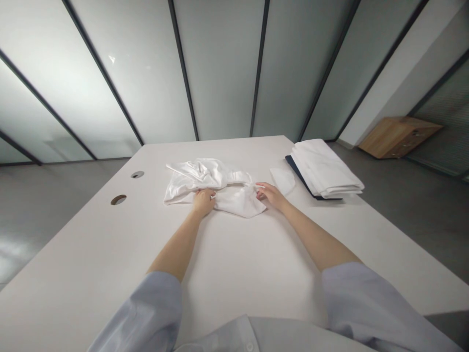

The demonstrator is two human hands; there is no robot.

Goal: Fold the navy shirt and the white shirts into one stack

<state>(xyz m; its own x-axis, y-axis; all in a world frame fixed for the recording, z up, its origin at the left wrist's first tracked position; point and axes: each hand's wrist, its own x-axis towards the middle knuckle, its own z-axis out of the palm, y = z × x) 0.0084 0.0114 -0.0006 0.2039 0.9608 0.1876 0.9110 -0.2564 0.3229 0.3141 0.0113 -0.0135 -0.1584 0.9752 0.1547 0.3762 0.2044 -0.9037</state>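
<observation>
A crumpled white satiny cloth (201,175) lies on the white table (242,264), its folds heaped higher on the left. Its flatter front part spreads between my two hands. My left hand (205,201) is closed on the cloth's front edge, with the fingers curled and partly hidden. At the right end, my right hand (271,194) pinches a gathered bit of the same cloth between thumb and fingers. What kind of article the cloth is does not show.
Just beyond my right hand lies a small, flat, translucent white piece (283,180). A folded white cloth stack (324,168) rests on a dark flat item (298,171) at the right edge. Two round holes, one cable hole (118,199) among them, pierce the table's left side.
</observation>
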